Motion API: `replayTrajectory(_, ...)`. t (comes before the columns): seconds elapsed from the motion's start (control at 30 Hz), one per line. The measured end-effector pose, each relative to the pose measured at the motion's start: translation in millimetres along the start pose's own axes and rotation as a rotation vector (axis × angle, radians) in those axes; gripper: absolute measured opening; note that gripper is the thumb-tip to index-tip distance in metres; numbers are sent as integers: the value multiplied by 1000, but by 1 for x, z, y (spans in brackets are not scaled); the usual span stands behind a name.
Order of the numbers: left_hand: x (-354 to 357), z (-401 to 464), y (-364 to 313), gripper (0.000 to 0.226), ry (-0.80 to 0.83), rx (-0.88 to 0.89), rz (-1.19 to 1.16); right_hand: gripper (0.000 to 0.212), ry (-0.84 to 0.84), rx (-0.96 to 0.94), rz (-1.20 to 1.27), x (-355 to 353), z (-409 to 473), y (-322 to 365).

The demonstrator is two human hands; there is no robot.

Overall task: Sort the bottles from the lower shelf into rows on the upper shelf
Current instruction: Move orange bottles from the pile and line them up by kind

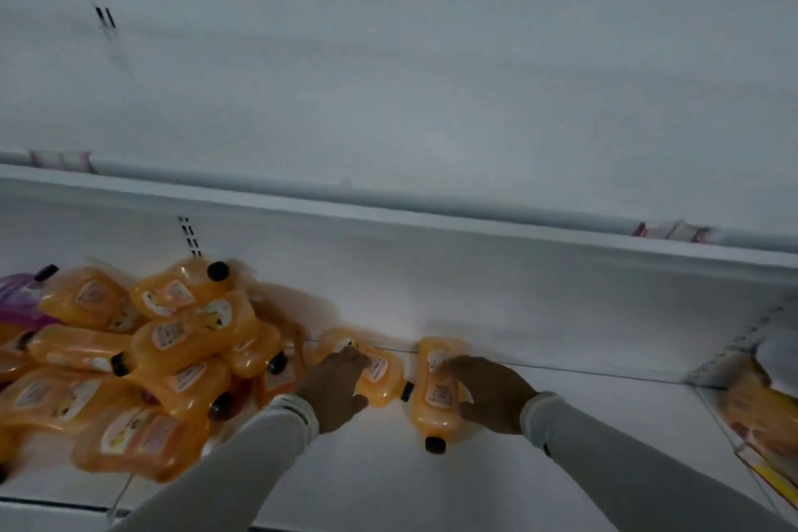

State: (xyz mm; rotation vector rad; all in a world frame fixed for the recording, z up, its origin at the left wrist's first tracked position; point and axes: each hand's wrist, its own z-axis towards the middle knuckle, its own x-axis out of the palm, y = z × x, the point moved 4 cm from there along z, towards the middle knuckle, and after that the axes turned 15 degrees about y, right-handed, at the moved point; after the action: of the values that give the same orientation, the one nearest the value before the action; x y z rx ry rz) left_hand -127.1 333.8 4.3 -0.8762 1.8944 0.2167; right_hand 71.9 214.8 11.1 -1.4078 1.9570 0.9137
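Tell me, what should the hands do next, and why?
Probably lift both. The left hand and right hand each rest on a flat orange plastic bottle lying apart from the pile, and the white upper shelf shows no bottles yet.

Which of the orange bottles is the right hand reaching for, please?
The lone orange bottle lying apart from the heap, its black cap toward the camera. The right hand rests on it; the left hand covers its neighbour.

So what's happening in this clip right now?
A person reaches into the lower shelf, each hand on its own lying orange bottle: left hand on one bottle, right hand on another. A heap of orange bottles lies to the left. The upper shelf shows no bottles yet.
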Motion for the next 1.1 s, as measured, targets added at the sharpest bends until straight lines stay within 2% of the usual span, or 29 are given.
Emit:
replayTrajectory(0.2, 8, 51, -2, 84, 81, 0, 170, 62, 22, -124, -304, 0, 61, -7)
replayTrajectory(0.33, 16, 71, 3, 97, 145, -17, 197, 65, 57, -171, -487, 1, 90, -19)
replayTrajectory(0.47, 19, 68, 1, 98, 86, -51, 165, 68, 50, -190, -606, -3, 87, -14)
replayTrajectory(0.6, 31, 51, -11, 91, 62, -91, 206, 70, 91, -155, -504, -3, 66, -22)
replayTrajectory(0.7, 42, 37, -12, 89, 53, -111, 123, 55, 143, -56, -331, 2, 46, -41)
replayTrajectory(0.77, 45, 27, -9, 84, 86, -115, -1, 49, 201, 36, -202, 12, 33, -57)
replayTrajectory(0.9, 56, 6, -2, 70, 233, -184, -133, 69, 273, 95, 62, 36, 6, -67)
replayTrajectory(1.0, 72, -3, 3, 76, 323, -258, -259, 64, 309, 70, 174, 54, -3, -57)
replayTrajectory(1.1, 83, -13, 3, 80, 324, -274, -333, 57, 298, 82, 300, 66, -5, -51)
